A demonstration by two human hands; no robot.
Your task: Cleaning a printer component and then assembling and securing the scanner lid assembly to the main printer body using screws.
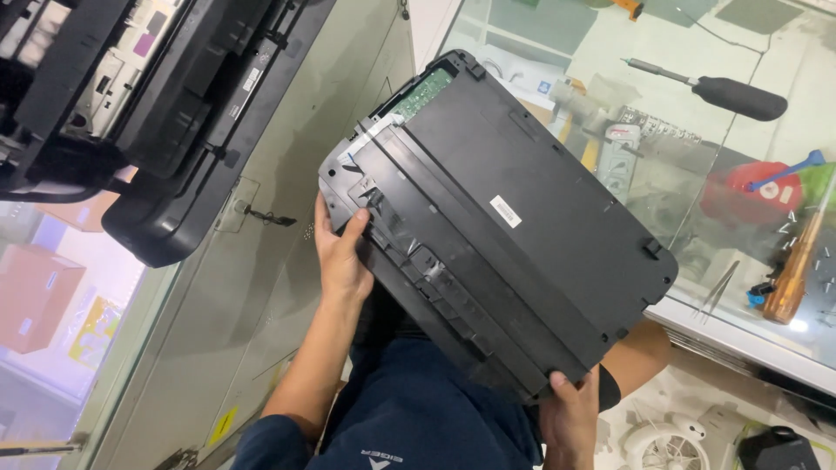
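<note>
I hold a large flat black printer part tilted in front of me, with both hands. It has a small white label on its face and a green circuit board showing at its upper corner. My left hand grips its left edge, thumb on the face beside a ridged strip. My right hand grips its lower corner from below. My dark blue shirt shows under the part.
A second black printer body lies open at the upper left. On the glass-topped table to the right lie a black-handled screwdriver, a brown-handled screwdriver, tweezers and a blue tool. A small white fan sits below.
</note>
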